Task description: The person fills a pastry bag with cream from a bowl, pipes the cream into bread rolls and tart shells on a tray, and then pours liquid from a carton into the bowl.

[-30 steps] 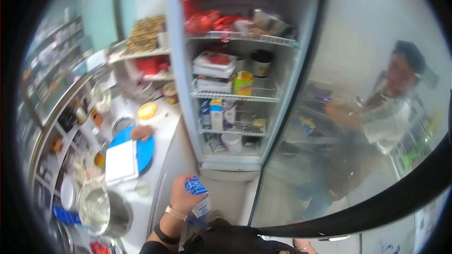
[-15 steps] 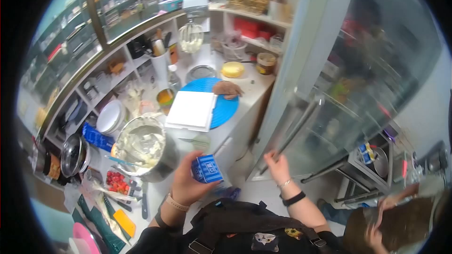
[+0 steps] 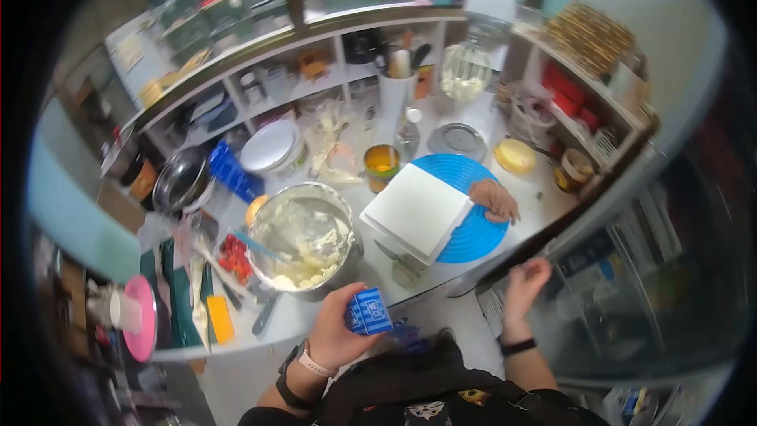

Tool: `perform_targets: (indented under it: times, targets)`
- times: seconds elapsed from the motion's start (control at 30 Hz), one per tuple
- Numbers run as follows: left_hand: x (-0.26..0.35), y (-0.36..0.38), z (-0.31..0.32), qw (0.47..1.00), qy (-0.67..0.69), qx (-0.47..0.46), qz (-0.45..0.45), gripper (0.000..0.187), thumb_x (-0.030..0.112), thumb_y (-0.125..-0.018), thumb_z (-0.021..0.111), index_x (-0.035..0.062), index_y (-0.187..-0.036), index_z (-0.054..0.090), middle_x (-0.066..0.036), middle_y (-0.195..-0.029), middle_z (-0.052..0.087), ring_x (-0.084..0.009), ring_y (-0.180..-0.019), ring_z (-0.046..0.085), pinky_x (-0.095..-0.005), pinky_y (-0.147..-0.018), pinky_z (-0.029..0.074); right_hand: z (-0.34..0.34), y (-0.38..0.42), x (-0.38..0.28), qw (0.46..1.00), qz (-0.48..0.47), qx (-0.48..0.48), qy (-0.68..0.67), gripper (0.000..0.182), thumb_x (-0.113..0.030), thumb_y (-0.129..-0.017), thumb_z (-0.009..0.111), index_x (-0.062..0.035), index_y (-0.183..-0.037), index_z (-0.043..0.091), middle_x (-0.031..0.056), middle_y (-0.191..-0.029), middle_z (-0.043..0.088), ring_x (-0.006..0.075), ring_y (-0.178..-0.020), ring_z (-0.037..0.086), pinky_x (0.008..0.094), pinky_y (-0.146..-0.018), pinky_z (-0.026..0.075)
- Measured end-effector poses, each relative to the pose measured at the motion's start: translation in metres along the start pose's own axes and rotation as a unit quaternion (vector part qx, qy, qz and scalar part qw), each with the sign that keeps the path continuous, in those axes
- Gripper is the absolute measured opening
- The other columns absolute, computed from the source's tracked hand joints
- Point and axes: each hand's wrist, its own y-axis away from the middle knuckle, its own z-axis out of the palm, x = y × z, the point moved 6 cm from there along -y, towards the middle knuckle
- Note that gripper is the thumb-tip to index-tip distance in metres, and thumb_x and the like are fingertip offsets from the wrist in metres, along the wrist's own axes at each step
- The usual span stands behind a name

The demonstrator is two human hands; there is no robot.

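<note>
My left hand (image 3: 339, 325) is wrapped round a small blue-and-white striped carton (image 3: 368, 312) with printed lettering, held in front of the counter's edge. A large metal mixing bowl (image 3: 347, 256) with pale cream and a blue-handled spatula (image 3: 259, 244) stands just beyond it. My right hand (image 3: 526, 285) is to the right, off the counter, with loosely bent fingers and nothing visible in them. Beside it is the glass door (image 3: 631, 268). Nearest on the counter, a white square box (image 3: 418, 209) rests on a blue round turntable (image 3: 481, 237), next to a crumpled brown cloth or glove (image 3: 494, 200).
A whisk mixer (image 3: 467, 71) stands at the back near an open can (image 3: 382, 166) and a yellow round item (image 3: 515, 156). To the left are chopped red fruit (image 3: 235, 259), an orange scraper (image 3: 220, 319), a knife (image 3: 266, 314) and a pink turntable (image 3: 140, 317).
My view has swung left towards the counter. My right hand has come away from the glass door's handle. The blue carton stays in my left hand.
</note>
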Motion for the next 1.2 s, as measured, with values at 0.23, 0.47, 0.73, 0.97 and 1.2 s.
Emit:
perform_targets:
  times: [0.23, 0.47, 0.73, 0.97, 1.2]
  targets:
    - [0.018, -0.017, 0.028, 0.993, -0.091, 0.059, -0.036, 0.071, 0.017, -0.059, 0.08, 0.0057, -0.121, 0.046, -0.017, -0.11, 0.056, -0.0365, -0.098, 0.055, -0.0399, -0.084, 0.046, 0.148, 0.108, -0.109, 0.723, -0.099, -0.669, -0.143, 0.086, -0.026, -0.064, 0.08, -0.0042, -0.133, 0.033, 0.0163, -0.128, 0.043, 0.0323, -0.121, 0.042, 0.0398, -0.098, 0.038]
    - [0.002, -0.026, 0.031, 0.985, -0.163, 0.034, -0.056, 0.077, 0.02, -0.064, 0.078, 0.0009, -0.128, 0.038, -0.02, -0.114, 0.055, -0.0373, -0.101, 0.056, -0.0408, -0.085, 0.047, 0.192, 0.11, -0.112, 0.689, -0.145, -0.698, -0.13, 0.085, -0.024, -0.053, 0.081, -0.0034, -0.125, 0.042, 0.0172, -0.118, 0.049, 0.0361, -0.11, 0.049, 0.04, -0.096, 0.039]
    - [-0.013, -0.024, 0.035, 0.973, -0.216, -0.067, -0.043, 0.063, 0.021, -0.066, 0.071, 0.0009, -0.119, 0.043, -0.021, -0.107, 0.053, -0.0359, -0.093, 0.058, -0.039, -0.077, 0.049, 0.202, 0.112, -0.109, 0.701, -0.219, -0.664, -0.141, 0.078, -0.033, -0.053, 0.084, -0.0029, -0.116, 0.049, 0.0154, -0.107, 0.055, 0.034, -0.098, 0.056, 0.038, -0.084, 0.047]
    - [-0.02, -0.023, 0.019, 0.987, -0.136, -0.013, 0.08, 0.051, 0.017, -0.065, 0.069, -0.0018, -0.107, 0.046, -0.02, -0.097, 0.055, -0.0366, -0.084, 0.059, -0.0402, -0.071, 0.05, 0.203, 0.112, -0.112, 0.719, -0.266, -0.627, -0.135, 0.072, -0.036, -0.052, 0.085, -0.0031, -0.108, 0.054, 0.0135, -0.095, 0.057, 0.0316, -0.086, 0.059, 0.037, -0.073, 0.049]
    - [-0.026, -0.023, 0.013, 0.992, -0.096, -0.023, -0.074, 0.044, 0.013, -0.065, 0.065, 0.001, -0.103, 0.045, -0.022, -0.094, 0.056, -0.0383, -0.082, 0.058, -0.0429, -0.07, 0.048, 0.205, 0.11, -0.115, 0.686, -0.213, -0.682, -0.14, 0.078, -0.033, -0.055, 0.084, -0.0011, -0.116, 0.048, 0.0166, -0.104, 0.054, 0.0346, -0.096, 0.055, 0.0385, -0.083, 0.046]
